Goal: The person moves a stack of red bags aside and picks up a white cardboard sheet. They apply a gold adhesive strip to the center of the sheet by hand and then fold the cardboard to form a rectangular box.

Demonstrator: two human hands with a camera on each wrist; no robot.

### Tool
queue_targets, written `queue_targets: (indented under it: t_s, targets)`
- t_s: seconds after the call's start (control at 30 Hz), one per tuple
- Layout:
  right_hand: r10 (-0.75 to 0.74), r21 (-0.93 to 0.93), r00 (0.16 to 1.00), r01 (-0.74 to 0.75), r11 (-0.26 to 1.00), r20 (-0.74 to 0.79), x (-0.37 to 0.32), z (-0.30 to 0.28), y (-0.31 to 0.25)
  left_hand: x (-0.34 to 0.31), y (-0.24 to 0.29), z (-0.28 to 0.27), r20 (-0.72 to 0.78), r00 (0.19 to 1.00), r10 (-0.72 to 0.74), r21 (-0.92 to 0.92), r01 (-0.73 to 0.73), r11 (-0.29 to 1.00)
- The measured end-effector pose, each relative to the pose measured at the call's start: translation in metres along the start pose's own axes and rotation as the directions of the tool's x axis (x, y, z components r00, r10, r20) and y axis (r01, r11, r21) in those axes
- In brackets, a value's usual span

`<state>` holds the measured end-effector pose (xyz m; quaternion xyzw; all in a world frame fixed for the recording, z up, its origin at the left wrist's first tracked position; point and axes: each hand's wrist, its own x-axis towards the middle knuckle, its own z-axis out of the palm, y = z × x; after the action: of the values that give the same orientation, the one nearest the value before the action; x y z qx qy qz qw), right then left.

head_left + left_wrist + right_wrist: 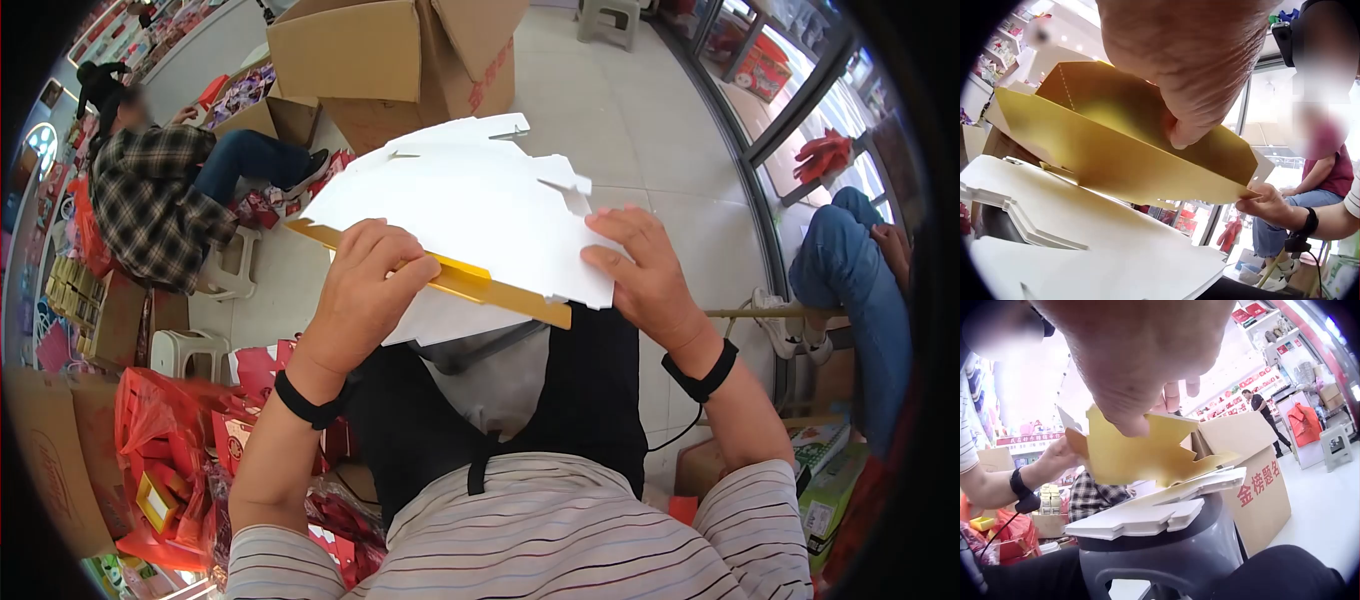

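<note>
A die-cut card blank (450,190), white on one face and gold on the other, is held up over my lap. My left hand (372,285) pinches a folded gold flap (460,273) along its near edge; in the left wrist view the thumb lies inside the gold fold (1116,150). At the other end my right hand (645,270) grips the blank's right edge between thumb and fingers. Below it, a stack of white blanks (1141,519) rests on a dark grey stool (1160,559) between my knees.
A large open cardboard box (350,50) stands ahead. To the left, a person in a checked shirt (150,190) sits near a white stool (190,352), with a red plastic bag (150,420) closer to me. Someone in jeans (850,255) sits at right by the glass doors.
</note>
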<state>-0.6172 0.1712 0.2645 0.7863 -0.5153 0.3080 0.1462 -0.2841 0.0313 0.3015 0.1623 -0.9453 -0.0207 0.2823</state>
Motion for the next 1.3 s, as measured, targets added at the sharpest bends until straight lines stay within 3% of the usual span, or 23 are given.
queue_targets:
  t_s: [0.07, 0.13, 0.2, 0.3, 0.43, 0.5, 0.53, 0.67, 0.8, 0.9, 1.0, 1.1, 1.2, 1.23, 1.27, 1.3]
  targets:
    - [-0.016, 0.066, 1.000, 0.015, 0.998, 0.021, -0.003, 0.005, -0.012, -0.001, -0.005, 0.002, -0.010, 0.998, 0.057, -0.009, -0.057, 0.998]
    - [-0.033, 0.126, 0.999, 0.028, 0.992, 0.035, -0.004, 0.010, -0.028, -0.003, -0.021, 0.010, 0.019, 1.000, 0.009, 0.058, -0.011, 0.998]
    - [-0.017, 0.208, 0.995, -0.004, 0.978, 0.098, 0.000, 0.020, -0.048, -0.013, -0.048, 0.027, 0.086, 0.994, -0.065, 0.147, 0.052, 0.988]
    - [-0.020, 0.285, 0.994, -0.011, 0.959, 0.106, 0.005, 0.054, -0.068, -0.033, -0.069, 0.044, 0.054, 0.972, -0.227, 0.225, 0.209, 0.952]
    - [-0.011, 0.383, 0.984, -0.058, 0.922, 0.176, 0.010, 0.083, -0.082, -0.019, -0.014, 0.025, 0.156, 0.971, -0.183, -0.154, 0.206, 0.966]
    - [-0.022, 0.370, 0.984, -0.045, 0.928, 0.175, 0.012, 0.087, -0.082, -0.019, 0.008, 0.022, 0.275, 0.957, -0.091, -0.139, 0.133, 0.981]
    - [-0.018, 0.375, 0.984, -0.051, 0.926, 0.180, 0.011, 0.088, -0.081, -0.023, 0.007, 0.019, 0.340, 0.937, -0.077, -0.081, 0.111, 0.991]
    - [0.006, 0.390, 0.981, -0.084, 0.917, 0.195, 0.006, 0.088, -0.074, -0.057, -0.017, 0.004, 0.382, 0.868, -0.316, 0.298, 0.208, 0.932]
    - [0.047, 0.408, 0.975, -0.135, 0.903, 0.218, 0.009, 0.091, -0.073, -0.067, 0.019, -0.004, 0.338, 0.900, -0.275, 0.081, 0.263, 0.961]
    - [0.091, 0.457, 0.974, -0.180, 0.871, 0.209, 0.017, 0.092, -0.072, -0.066, 0.029, 0.020, 0.263, 0.922, -0.284, -0.043, 0.305, 0.951]
    - [0.198, 0.530, 0.912, -0.374, 0.761, 0.360, 0.028, 0.080, -0.072, -0.058, 0.022, 0.030, 0.271, 0.866, -0.420, -0.098, 0.459, 0.883]
    - [0.188, 0.514, 0.886, -0.405, 0.756, 0.423, 0.037, 0.079, -0.060, -0.044, 0.020, 0.027, 0.329, 0.818, -0.471, -0.117, 0.530, 0.840]
    - [0.277, 0.507, 0.840, -0.511, 0.694, 0.466, 0.045, 0.086, -0.052, -0.042, 0.003, 0.030, 0.370, 0.801, -0.471, -0.182, 0.560, 0.808]
    - [0.307, 0.491, 0.823, -0.541, 0.683, 0.479, 0.047, 0.088, -0.050, -0.040, -0.003, 0.034, 0.383, 0.775, -0.502, -0.212, 0.603, 0.769]
    - [0.353, 0.507, 0.754, -0.641, 0.576, 0.553, 0.051, 0.089, -0.047, -0.040, -0.008, 0.038, 0.399, 0.748, -0.531, -0.241, 0.644, 0.726]
    - [0.368, 0.482, 0.749, -0.645, 0.593, 0.550, 0.053, 0.092, -0.045, -0.039, -0.013, 0.042, 0.416, 0.718, -0.558, -0.270, 0.683, 0.679]
